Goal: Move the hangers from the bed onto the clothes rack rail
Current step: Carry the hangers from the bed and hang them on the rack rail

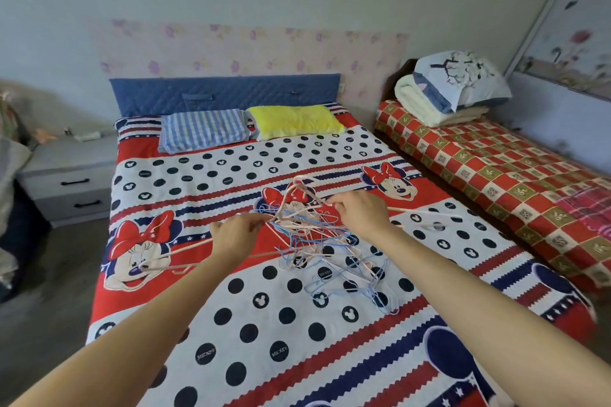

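Hangers [317, 241] lie tangled on the bed [264, 324] beside a nightstand [71, 172].

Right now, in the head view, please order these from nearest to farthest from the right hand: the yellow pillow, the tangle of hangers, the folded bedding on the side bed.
1. tangle of hangers: gripped by the right hand, mid-bed.
2. yellow pillow: beyond, by the headboard.
3. folded bedding: far right, on the side bed.

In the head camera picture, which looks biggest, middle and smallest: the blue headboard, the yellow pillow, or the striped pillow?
1. Blue headboard, clearly the largest.
2. Yellow pillow and striped pillow look about alike, so I won't rank them.
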